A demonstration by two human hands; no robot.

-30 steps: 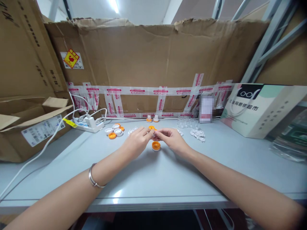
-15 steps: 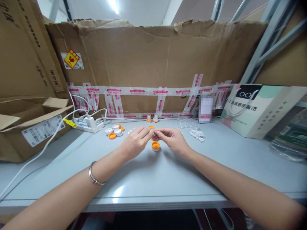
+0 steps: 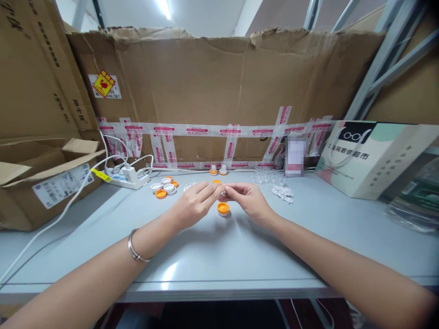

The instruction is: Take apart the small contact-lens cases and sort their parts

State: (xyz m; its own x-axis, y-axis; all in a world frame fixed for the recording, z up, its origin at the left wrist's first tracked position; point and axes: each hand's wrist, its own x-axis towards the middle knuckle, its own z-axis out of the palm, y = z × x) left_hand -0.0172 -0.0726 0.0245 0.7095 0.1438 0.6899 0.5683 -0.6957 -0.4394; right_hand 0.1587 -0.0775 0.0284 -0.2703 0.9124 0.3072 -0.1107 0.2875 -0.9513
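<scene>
Both hands meet above the middle of the table. My left hand (image 3: 196, 202) and my right hand (image 3: 247, 200) pinch a small whitish part (image 3: 222, 193) between their fingertips; its exact kind is too small to make out. Just below the fingers, an orange and white round cap (image 3: 223, 209) rests on the table with its hollow side up. Another orange piece (image 3: 216, 182) shows partly behind the fingers. To the left of my left hand lie small white bits (image 3: 190, 186), partly hidden by it.
Orange and white caps (image 3: 161, 194) are grouped at the left. Two capped clear pieces (image 3: 223, 170) stand at the back. Clear cups (image 3: 269, 175) and flat white parts (image 3: 282, 193) lie to the right. A power strip (image 3: 134, 182), open carton (image 3: 51, 183), printed box (image 3: 370, 160) and large bottle (image 3: 416, 196) flank them.
The fingertips have shifted slightly around the small part, which sits a little lower and further right in view. Both hands otherwise keep their place; the things on the table have not moved.
</scene>
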